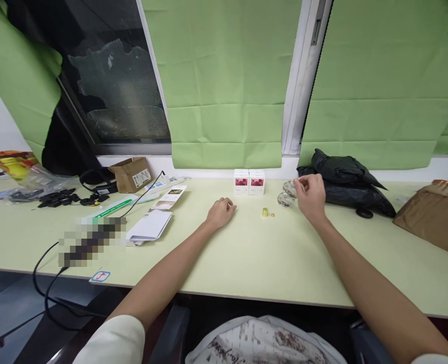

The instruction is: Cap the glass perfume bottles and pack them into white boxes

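Note:
My right hand (pixel 311 196) is over the right-middle of the table, thumb and fingers pinched together. Its fingertips meet the edge of a round, shiny, clear-looking disc (pixel 289 188); what they pinch is too small to make out. A second similar round disc (pixel 285 199) lies just in front, touching or overlapping the first. Left of these stand a small yellow-gold cylinder (pixel 265 212) and a tiny tan piece (pixel 272 215). My left hand (pixel 219 213) rests on the tabletop with its fingers curled in, holding nothing visible.
Small white boxes with pink pictures (pixel 249 183) stand by the window. Black plastic bags (pixel 347 184) and a cardboard box (pixel 436 217) lie right. To the left are folded white papers (pixel 150 226), an open carton (pixel 132 175), cables and black straps (pixel 59 198).

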Available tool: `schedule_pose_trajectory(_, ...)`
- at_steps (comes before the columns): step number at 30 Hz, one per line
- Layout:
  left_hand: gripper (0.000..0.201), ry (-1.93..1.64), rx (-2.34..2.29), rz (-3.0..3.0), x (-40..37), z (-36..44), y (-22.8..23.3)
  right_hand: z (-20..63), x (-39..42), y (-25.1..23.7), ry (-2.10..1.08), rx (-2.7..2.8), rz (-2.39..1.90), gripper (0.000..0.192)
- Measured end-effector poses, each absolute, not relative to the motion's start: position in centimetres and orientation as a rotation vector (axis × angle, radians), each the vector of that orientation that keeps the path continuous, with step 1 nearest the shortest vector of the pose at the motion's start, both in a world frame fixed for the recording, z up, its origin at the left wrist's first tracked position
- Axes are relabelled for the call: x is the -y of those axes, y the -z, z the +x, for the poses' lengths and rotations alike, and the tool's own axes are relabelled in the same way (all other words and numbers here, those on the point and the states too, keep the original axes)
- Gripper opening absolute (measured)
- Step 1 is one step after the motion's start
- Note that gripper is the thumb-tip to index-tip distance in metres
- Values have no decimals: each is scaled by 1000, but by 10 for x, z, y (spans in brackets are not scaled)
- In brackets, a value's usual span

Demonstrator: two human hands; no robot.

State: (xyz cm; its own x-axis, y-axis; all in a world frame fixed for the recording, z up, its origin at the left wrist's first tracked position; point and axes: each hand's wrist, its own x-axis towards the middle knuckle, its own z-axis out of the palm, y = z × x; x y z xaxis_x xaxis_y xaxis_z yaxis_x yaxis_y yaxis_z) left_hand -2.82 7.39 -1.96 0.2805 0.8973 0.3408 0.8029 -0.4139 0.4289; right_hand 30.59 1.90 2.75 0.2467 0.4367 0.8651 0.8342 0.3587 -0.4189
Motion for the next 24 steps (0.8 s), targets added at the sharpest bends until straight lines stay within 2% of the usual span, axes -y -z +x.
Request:
schedule_pose_trajectory(5, 20, -803, -1591, 2358, -72, -28, 18, 364, -27, -11, 670, 1460, -1517, 17)
schedule_pose_trajectory(13, 19, -811, -1590, 2370, -70, -27, 17, 394, -40, 16, 621, 1559, -1818, 19)
schedule_pose_trajectory(24, 21, -777, -1592, 2379, -70, -27, 16, 396, -32, 11, 656, 1434, -2031, 27)
